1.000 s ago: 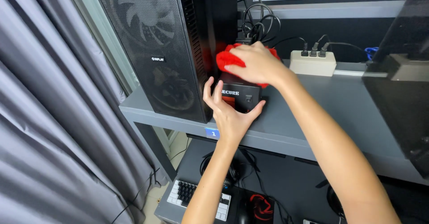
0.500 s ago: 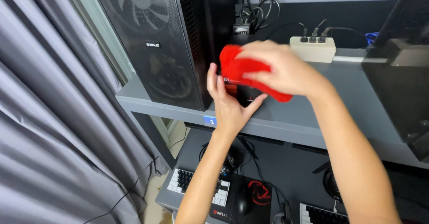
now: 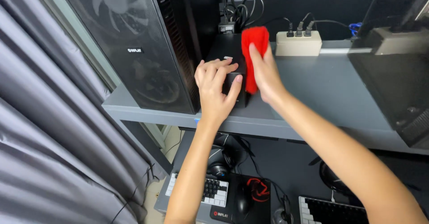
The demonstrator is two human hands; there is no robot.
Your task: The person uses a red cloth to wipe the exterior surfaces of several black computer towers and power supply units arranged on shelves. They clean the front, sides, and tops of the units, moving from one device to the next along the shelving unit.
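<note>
A small black box stands on the grey shelf beside a tall black computer tower. My left hand grips the box's front end, fingers over its top. My right hand presses a red cloth flat against the box's right side.
A beige power strip with plugged cables sits behind the box. A dark glass case stands at the right. Grey curtain hangs at the left. Below lie a keyboard, headphones, a mouse and a second keyboard.
My right hand has carried the red cloth from the box's top and front over to its right side. My left hand has shifted from the front face onto the front top edge.
</note>
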